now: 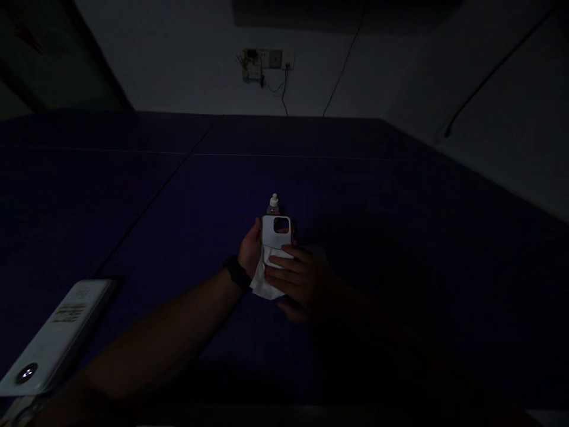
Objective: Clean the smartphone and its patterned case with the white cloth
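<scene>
A white phone case point(269, 228) with a dark-edged camera cutout is held up in front of me. My left hand point(251, 248), with a dark band on the wrist, grips it from the left and behind, and fingertips show past its right edge. A white tissue point(268, 288) covers the case's lower part and hangs below it. My right hand point(299, 276) presses the tissue against the case with its fingers laid across. Just behind the case stands a small clear bottle point(272, 209) with a white dropper-like cap, its lower part hidden.
A large white power bank point(66, 332) with a lit round display lies at the lower left of the dark blue table point(213, 196). A pale flat thing point(316, 252) shows partly behind my right hand. Sockets point(269, 59) with cables sit on the far wall. The room is dim.
</scene>
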`<action>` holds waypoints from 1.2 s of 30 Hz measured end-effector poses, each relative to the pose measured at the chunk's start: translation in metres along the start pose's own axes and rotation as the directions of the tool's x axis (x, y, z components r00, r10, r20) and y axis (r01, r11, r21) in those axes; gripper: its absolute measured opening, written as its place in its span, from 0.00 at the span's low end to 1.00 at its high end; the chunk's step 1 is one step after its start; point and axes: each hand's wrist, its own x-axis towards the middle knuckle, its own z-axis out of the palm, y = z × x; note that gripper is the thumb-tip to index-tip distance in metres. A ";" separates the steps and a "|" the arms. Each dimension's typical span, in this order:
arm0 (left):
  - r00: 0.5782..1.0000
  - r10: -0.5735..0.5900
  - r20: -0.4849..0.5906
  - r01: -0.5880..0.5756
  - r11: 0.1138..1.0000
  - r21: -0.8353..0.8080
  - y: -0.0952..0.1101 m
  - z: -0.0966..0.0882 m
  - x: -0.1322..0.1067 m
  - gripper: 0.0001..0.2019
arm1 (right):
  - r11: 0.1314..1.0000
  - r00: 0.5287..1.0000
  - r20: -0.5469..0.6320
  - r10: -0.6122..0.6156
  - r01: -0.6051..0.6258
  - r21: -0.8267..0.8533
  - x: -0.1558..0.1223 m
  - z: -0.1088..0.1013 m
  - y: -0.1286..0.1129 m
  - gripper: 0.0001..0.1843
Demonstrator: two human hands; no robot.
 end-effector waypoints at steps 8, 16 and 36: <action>0.996 0.089 0.015 -0.088 0.995 -0.048 -0.007 -0.001 0.002 0.33 | 0.992 0.991 -0.038 0.125 -0.126 -0.029 -0.004 -0.008 0.010 0.22; 0.998 0.055 -0.030 -0.055 0.998 -0.030 -0.001 -0.001 0.002 0.35 | 0.992 0.993 -0.023 0.116 -0.117 -0.057 0.003 -0.002 0.005 0.22; 0.999 0.013 0.030 -0.013 1.000 -0.005 -0.003 -0.002 -0.001 0.36 | 0.999 0.999 0.012 0.051 -0.051 0.006 -0.005 0.000 0.005 0.23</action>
